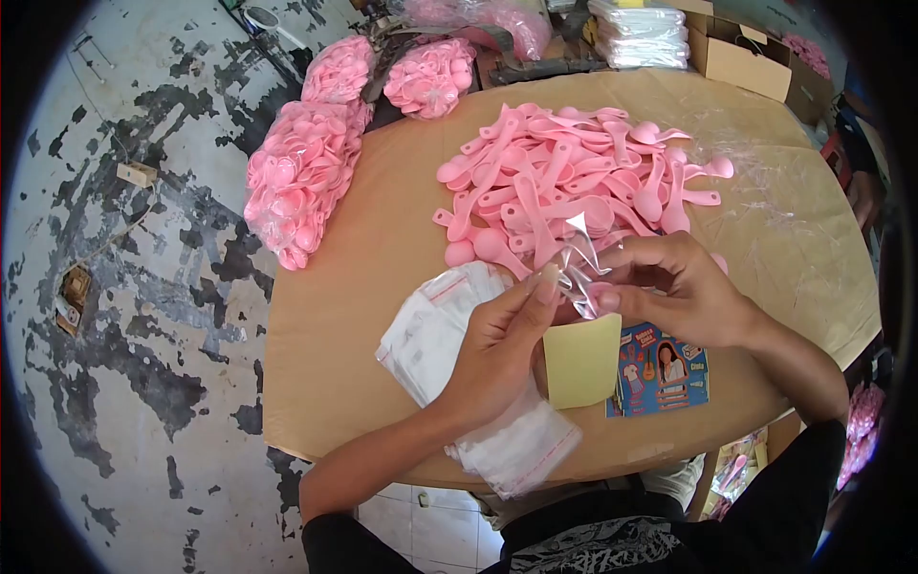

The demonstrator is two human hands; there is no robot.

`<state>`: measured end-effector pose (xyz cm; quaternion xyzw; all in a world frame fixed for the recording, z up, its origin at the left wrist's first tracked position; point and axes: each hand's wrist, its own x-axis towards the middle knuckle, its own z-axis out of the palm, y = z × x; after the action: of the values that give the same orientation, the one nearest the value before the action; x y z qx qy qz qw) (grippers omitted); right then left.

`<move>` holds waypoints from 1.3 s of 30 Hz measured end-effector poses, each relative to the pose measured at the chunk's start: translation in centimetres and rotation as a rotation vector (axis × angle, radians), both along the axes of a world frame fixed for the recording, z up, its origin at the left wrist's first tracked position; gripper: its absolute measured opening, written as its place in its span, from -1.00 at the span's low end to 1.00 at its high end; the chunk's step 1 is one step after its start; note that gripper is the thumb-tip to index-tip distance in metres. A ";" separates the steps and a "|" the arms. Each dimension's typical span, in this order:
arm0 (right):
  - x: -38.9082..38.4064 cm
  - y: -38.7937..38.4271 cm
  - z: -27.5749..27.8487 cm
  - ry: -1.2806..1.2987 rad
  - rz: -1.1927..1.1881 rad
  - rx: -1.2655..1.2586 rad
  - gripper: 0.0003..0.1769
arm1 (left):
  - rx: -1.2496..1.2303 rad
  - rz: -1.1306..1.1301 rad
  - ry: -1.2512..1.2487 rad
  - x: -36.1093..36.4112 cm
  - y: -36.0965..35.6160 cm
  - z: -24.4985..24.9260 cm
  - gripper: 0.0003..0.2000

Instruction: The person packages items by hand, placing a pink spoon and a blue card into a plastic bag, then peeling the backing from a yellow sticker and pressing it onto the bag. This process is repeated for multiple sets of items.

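Observation:
Both hands meet above the brown-covered table, in front of a heap of pink spoons [574, 172]. My left hand [507, 344] pinches one side of a small, shiny clear plastic bag [580, 273]. On its other side, my right hand [674, 292] grips the same plastic between thumb and fingers. Beneath and beside my left hand lies a spread stack of clear plastic sleeves [430, 330]. A yellow paper pad [581, 362] sits just below the hands, and a blue printed card [662, 373] lies right of it, partly under my right wrist.
Bags packed with pink spoons [306, 172] rest at the table's left edge. Another spoon bag [430, 78] is at the back, near stacked clear packets [641, 33] and an open cardboard box [741, 55]. Part of another person's arm [865, 191] shows at the far right.

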<state>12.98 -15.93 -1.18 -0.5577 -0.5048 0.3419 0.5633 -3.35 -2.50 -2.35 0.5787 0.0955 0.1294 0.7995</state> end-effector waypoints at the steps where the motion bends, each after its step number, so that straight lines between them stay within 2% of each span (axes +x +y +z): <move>1: -0.2 -0.1 0.1 0.084 -0.015 -0.046 -0.82 | 0.006 -0.001 -0.009 0.0 0.1 0.0 -0.55; 4: -0.2 -0.2 0.1 0.070 0.003 0.008 -0.79 | -0.024 0.043 -0.001 0.1 -0.2 1.2 -0.56; 7: 0.1 -0.3 0.8 -0.198 0.059 0.040 -0.78 | 0.041 0.034 -0.026 0.0 -0.2 1.1 -0.57; 11: -0.1 -0.4 0.8 -0.029 0.042 -0.001 -0.74 | 0.079 0.045 0.011 0.0 0.9 0.3 -0.58; 13: -0.3 -0.3 0.5 0.020 0.017 0.005 -0.73 | -0.002 0.008 -0.043 0.1 0.9 0.8 -0.59; 16: -0.6 0.0 -0.1 -0.006 -0.056 0.102 -0.73 | 0.050 0.028 -0.037 0.3 1.3 0.4 -0.62; 22: -0.2 -0.2 0.2 -0.080 -0.044 0.150 -0.75 | 0.265 -0.015 -0.071 0.2 1.7 1.2 -0.68; 25: 0.9 0.1 -0.8 -0.224 -0.026 0.281 -0.70 | 0.411 -0.050 -0.056 -0.1 2.4 1.5 -0.74; 27: 1.2 0.1 -0.4 -0.269 -0.003 0.303 -0.68 | 0.544 -0.025 -0.186 0.2 2.6 1.0 -0.77; 28: 1.3 0.0 -0.2 -0.290 0.009 0.314 -0.66 | 0.610 -0.012 -0.251 0.3 2.7 0.8 -0.77; 31: 1.4 0.0 0.0 -0.399 -0.015 0.357 -0.67 | 0.707 -0.019 -0.229 0.1 3.3 0.9 -0.69; 34: 2.1 -0.2 0.7 -0.665 0.005 0.422 -0.67 | 0.729 -0.113 -0.256 0.0 3.9 1.4 -0.64; 37: 2.2 -0.2 0.6 -0.697 -0.006 0.437 -0.69 | 0.791 -0.141 -0.238 -0.2 4.3 1.7 -0.70; 39: 2.2 -0.2 0.7 -0.733 -0.014 0.431 -0.70 | 0.683 -0.195 -0.226 -0.3 4.9 2.0 -0.77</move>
<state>15.16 -16.09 -0.53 -0.5152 -0.7277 0.0037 0.4527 -3.65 2.35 -0.39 0.8005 -0.0977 0.1402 0.5744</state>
